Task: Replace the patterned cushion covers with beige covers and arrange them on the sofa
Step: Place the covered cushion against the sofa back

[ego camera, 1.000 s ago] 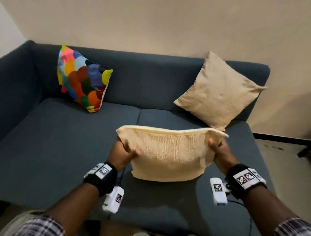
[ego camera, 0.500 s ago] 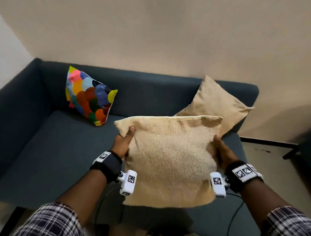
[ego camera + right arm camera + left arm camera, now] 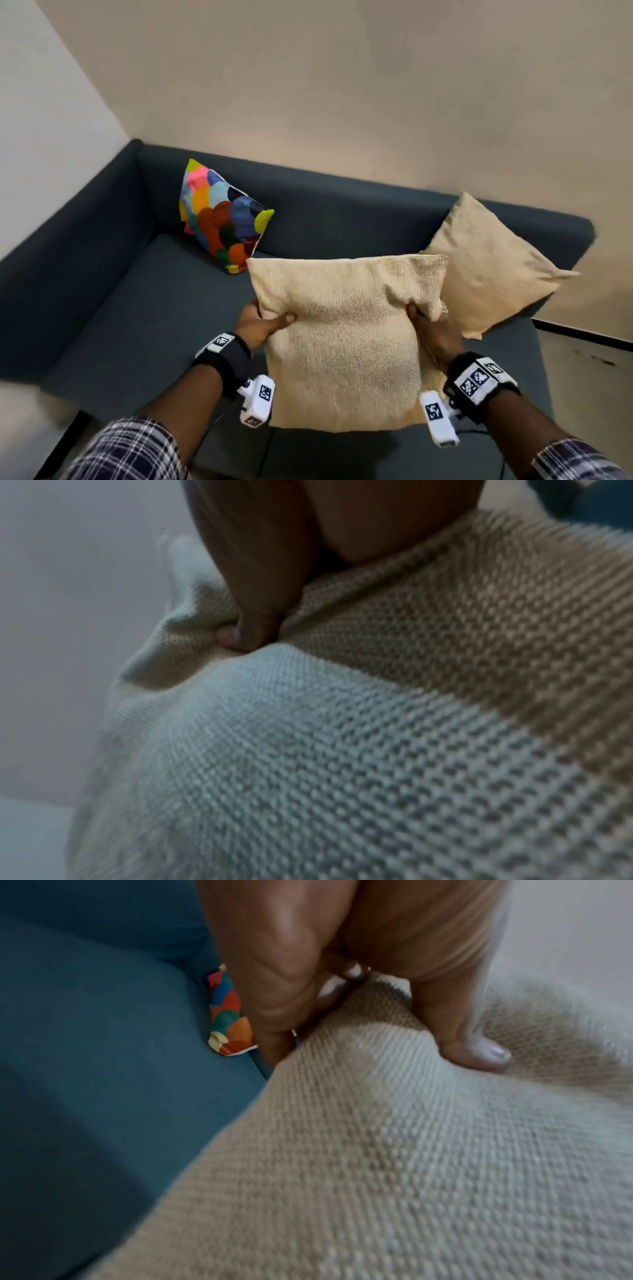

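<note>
Above the sofa (image 3: 102, 308) seat, your left hand (image 3: 255, 327) and right hand (image 3: 433, 332) grip the beige cushion (image 3: 346, 342) by its sides, thumbs pressed in; it has risen upright, ready for placing beside the patterned cushion (image 3: 222, 219)

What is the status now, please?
Left hand and right hand grip held beige cushion above sofa. Patterned cushion not yet changed. Nothing in the way.

Beige wall (image 3: 342, 102) behind, plain; lighter side wall (image 3: 41, 120) at left, the two meet in a corner. Floor (image 3: 589, 383) at right, pale w/ dark smudges. Dark skirting strip (image 3: 582, 334) along wall base. Thin black cable (image 3: 476, 432) nr bottom right, partly hidden.
</note>
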Tool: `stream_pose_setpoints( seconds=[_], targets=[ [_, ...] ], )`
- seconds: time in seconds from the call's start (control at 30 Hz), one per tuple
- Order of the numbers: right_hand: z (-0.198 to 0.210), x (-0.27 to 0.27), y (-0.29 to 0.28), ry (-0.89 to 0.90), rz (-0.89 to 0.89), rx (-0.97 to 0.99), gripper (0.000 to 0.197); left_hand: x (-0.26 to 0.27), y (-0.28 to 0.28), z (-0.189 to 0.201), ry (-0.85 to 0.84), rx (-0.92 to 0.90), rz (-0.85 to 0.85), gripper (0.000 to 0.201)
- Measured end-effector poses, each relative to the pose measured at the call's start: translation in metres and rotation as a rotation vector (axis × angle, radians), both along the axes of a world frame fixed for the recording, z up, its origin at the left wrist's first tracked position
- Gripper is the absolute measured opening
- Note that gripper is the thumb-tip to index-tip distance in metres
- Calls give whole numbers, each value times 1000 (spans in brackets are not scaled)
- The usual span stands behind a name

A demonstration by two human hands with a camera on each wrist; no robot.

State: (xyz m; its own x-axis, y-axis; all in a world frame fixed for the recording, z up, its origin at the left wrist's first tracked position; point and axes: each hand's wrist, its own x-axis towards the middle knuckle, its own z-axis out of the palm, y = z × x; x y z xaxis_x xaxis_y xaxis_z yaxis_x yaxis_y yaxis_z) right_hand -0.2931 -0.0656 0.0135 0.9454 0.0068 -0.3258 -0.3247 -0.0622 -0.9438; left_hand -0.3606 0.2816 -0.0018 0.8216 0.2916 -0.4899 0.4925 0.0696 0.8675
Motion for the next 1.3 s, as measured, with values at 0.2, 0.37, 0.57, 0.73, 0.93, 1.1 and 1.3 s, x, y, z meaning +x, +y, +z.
stream_pose_setpoints(
  seconds=[0.2, 0.37, 0.57, 0.73, 0.93, 1.1, 1.3],
  targets=[
    [-29, 109, 51, -57, 36, -294, 34, 71, 29, -27, 9, -126, 144, 31],
    [-41, 210, 116, -108, 100, -513, 33, 149, 76, -80, 90, -255, 212, 33],
    [-75, 291, 180, -209, 124, -735, 40, 204, 105, -141, 270, -404, 322, 32],
    [-101, 323, 199, -204, 151, -796, 49, 233, 107, -180, 351, -466, 407, 22],
    [-128, 345, 200, -186, 116, -808, 65, 266, 116, -207, 376, -482, 376, 29],
    [-129, 351, 193, -204, 16, -853, 65, 294, 118, -213, 377, -466, 312, 34],
    [-127, 351, 189, -161, -203, -873, 45, 305, 100, -215, 246, 121, 236, 69]
  ],
)
